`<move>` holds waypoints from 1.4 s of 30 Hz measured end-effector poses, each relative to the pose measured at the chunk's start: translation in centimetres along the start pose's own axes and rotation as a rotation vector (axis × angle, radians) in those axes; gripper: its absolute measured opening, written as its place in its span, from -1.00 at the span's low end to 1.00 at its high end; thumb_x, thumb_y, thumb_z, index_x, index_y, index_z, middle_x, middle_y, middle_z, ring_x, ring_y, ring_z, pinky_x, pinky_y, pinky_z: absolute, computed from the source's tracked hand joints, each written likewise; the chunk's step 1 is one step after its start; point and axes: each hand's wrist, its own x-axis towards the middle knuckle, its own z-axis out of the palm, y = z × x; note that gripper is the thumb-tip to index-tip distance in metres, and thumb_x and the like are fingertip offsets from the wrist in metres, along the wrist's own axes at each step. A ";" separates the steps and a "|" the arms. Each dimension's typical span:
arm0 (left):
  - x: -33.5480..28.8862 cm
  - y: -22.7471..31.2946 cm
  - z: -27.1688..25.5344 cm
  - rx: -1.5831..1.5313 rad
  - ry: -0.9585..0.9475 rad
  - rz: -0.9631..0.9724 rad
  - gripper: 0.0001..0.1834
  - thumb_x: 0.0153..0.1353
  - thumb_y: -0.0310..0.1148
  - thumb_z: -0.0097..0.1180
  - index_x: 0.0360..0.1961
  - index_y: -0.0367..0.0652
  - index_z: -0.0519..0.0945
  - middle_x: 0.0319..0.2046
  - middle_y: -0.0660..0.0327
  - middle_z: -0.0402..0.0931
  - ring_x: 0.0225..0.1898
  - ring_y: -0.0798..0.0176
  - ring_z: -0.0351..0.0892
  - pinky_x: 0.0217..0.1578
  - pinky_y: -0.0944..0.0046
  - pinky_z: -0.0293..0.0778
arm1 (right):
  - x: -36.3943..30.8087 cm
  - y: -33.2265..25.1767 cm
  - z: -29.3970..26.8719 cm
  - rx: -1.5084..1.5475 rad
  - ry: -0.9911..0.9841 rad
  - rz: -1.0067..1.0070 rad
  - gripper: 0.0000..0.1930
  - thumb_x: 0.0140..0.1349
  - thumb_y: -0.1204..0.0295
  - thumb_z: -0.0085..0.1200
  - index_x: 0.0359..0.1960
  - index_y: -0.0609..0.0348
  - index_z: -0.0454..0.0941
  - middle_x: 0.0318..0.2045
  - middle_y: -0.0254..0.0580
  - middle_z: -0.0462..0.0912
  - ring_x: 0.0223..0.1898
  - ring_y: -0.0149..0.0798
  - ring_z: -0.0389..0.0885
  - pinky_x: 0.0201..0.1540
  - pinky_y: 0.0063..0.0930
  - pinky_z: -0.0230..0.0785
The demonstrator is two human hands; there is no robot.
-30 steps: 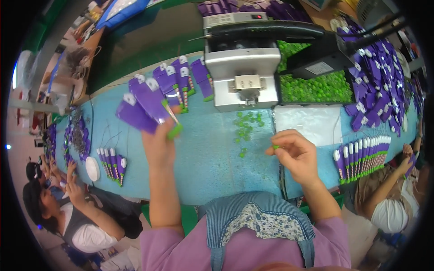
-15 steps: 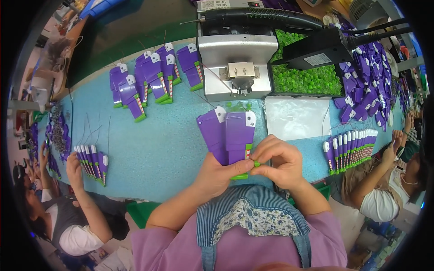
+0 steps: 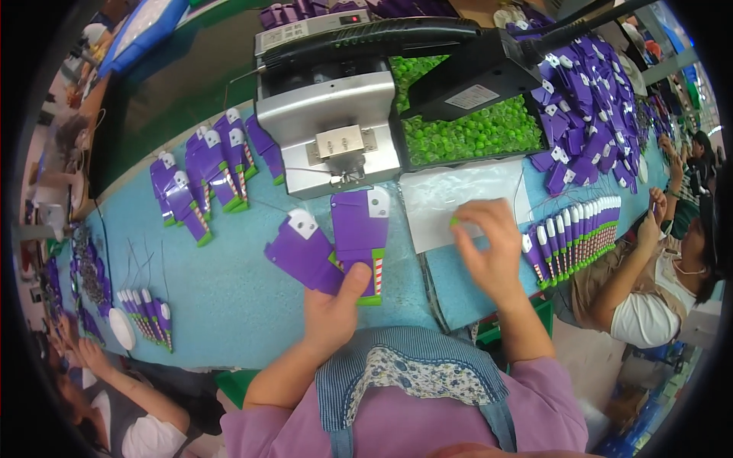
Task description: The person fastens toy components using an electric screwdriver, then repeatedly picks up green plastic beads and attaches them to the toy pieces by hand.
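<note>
My left hand (image 3: 332, 305) is closed around two purple plastic toy parts, its thumb laid across their lower ends. The right-hand purple part (image 3: 359, 225) has a white corner with a hole, a red-and-white striped strip and a green foot. Fanned out to its left is the other purple part (image 3: 301, 256), also with a white corner; my hand hides its lower end. Over the white sheet (image 3: 431, 202), my right hand (image 3: 492, 248) is raised with thumb and forefinger curled. A small green piece (image 3: 455, 222) shows at its fingertips.
A silver machine (image 3: 328, 107) stands ahead, beside a black bin of green pieces (image 3: 473, 137). Purple parts (image 3: 217, 172) lie at left; more are heaped (image 3: 588, 114) at right. A row of assembled parts (image 3: 576, 237) sits near a co-worker (image 3: 649, 290). Another person works at left.
My right hand has moved away from the purple parts, up and to the right, with the small green piece. My left hand has shifted left with both parts. The view has turned somewhat.
</note>
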 end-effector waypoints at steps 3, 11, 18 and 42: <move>0.3 -0.1 0.4 -0.077 0.030 -0.016 -0.69 0.25 -0.48 0.04 0.03 -0.25 0.43 -0.17 0.20 0.51 -0.18 0.31 0.51 -0.16 0.27 0.45 | 0.0 2.2 0.2 -0.297 0.054 0.016 -0.83 -0.10 0.58 0.25 -0.41 0.19 0.59 -0.34 -0.25 0.58 -0.26 -0.14 0.48 -0.20 -0.29 0.29; -0.3 0.0 -0.3 -0.131 -0.109 0.040 -0.67 0.23 -0.47 0.04 0.02 -0.29 0.42 -0.20 0.16 0.52 -0.23 0.25 0.55 -0.25 0.21 0.51 | 0.7 2.0 1.3 -0.377 0.082 -0.037 -0.85 -0.09 0.54 0.25 -0.41 0.15 0.61 -0.33 -0.32 0.57 -0.24 -0.17 0.44 -0.19 -0.29 0.20; -0.3 0.1 0.7 0.400 0.008 0.221 -0.78 0.17 -0.50 0.22 -0.14 -0.26 0.59 -0.21 0.25 0.58 -0.17 0.36 0.54 -0.16 0.35 0.43 | -0.4 -1.7 0.5 0.550 -0.100 0.234 -0.84 0.00 0.58 0.25 -0.33 0.24 0.64 -0.24 -0.21 0.60 -0.15 -0.24 0.48 -0.04 -0.42 0.28; -0.3 2.3 -4.9 0.022 0.054 0.222 -0.64 0.03 -0.47 0.03 -0.08 -0.32 0.48 -0.24 -0.03 0.56 -0.13 -0.02 0.59 -0.12 -0.02 0.50 | 2.3 -3.3 4.9 0.316 -0.235 0.107 -0.88 0.00 0.62 0.23 -0.38 0.26 0.60 -0.38 -0.11 0.61 -0.31 -0.11 0.58 -0.25 -0.34 0.44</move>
